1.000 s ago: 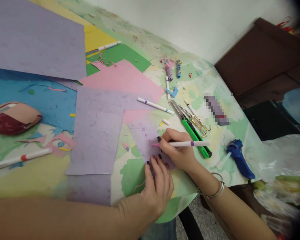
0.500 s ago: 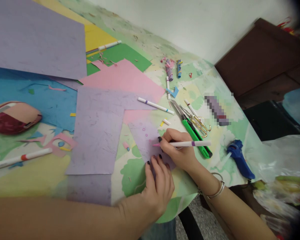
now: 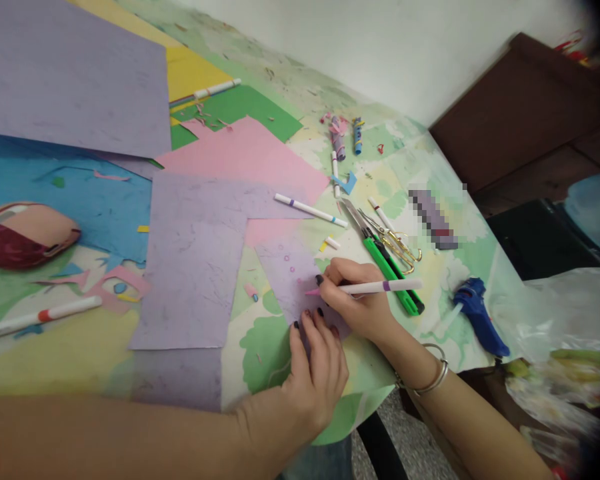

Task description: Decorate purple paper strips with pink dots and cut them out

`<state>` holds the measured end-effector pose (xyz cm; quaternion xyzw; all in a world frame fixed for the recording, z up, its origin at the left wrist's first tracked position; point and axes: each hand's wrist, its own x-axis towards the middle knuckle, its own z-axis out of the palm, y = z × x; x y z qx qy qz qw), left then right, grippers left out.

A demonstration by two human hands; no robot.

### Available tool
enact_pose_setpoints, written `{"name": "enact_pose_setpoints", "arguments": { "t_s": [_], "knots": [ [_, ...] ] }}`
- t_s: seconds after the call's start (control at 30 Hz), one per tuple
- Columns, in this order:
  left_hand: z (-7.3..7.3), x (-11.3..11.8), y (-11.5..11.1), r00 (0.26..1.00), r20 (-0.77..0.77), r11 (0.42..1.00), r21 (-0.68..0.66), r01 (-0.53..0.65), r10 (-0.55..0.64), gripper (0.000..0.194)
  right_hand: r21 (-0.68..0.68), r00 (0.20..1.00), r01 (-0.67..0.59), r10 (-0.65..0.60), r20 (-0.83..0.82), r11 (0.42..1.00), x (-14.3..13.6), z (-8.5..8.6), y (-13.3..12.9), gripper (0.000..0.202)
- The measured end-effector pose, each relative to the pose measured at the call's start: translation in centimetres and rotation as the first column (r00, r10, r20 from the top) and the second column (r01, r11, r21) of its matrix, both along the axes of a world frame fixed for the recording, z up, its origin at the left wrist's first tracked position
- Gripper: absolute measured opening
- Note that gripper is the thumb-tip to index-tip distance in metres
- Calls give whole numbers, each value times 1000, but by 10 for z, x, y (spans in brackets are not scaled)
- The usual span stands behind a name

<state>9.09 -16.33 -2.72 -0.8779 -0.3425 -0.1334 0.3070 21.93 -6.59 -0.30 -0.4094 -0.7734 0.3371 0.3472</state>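
Observation:
A narrow purple paper strip point(image 3: 280, 270) lies near the table's front edge, with a row of small pink-purple circles drawn on it. My right hand point(image 3: 355, 297) grips a white marker point(image 3: 397, 287) with a purple band; its pink tip meets the strip or hovers just over it. My left hand point(image 3: 317, 367) lies on the strip's near end, fingers stretched out and pressing it down. Part of the strip is hidden beneath both hands. Beyond my right hand lie a green utility knife point(image 3: 393, 277) and gold-handled scissors point(image 3: 397, 247).
A larger purple sheet point(image 3: 190, 267) lies left of the strip, over pink paper point(image 3: 250, 153). A capped marker point(image 3: 310, 210) rests beyond it. A blue glue gun point(image 3: 480, 317) lies by the right edge. A maroon pouch point(image 3: 30, 233) and paper scraps point(image 3: 125, 287) are at left.
Both hands hold nearly the same place, and the marker's tip stays by the row of circles. The view has shifted very slightly.

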Motion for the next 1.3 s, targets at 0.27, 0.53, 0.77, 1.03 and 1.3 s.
{"name": "enact_pose_setpoints", "arguments": {
  "t_s": [0.27, 0.53, 0.77, 1.03, 1.3],
  "knots": [
    [1, 0, 0, 1000, -7, 1000, -4, -2, 2, 40, -4, 999, 37, -37, 14, 999, 0, -2, 0, 32],
    [4, -1, 0, 1000, -19, 1000, -16, -12, 12, 40, -29, 1000, 9, -9, 21, 1000, 0, -1, 0, 32],
    [3, 0, -1, 1000, -8, 1000, -13, -14, 13, 41, -2, 1000, 25, -25, 0, 1000, 0, -1, 0, 33],
    [3, 0, 1, 1000, -8, 1000, -6, 2, -2, 40, -22, 999, 32, -31, 36, 999, 1, -2, 0, 31],
    [4, -1, 0, 1000, -11, 1000, -23, -8, 8, 40, 11, 999, 23, -23, 23, 1000, 0, -2, 1, 32]
  ]
}}
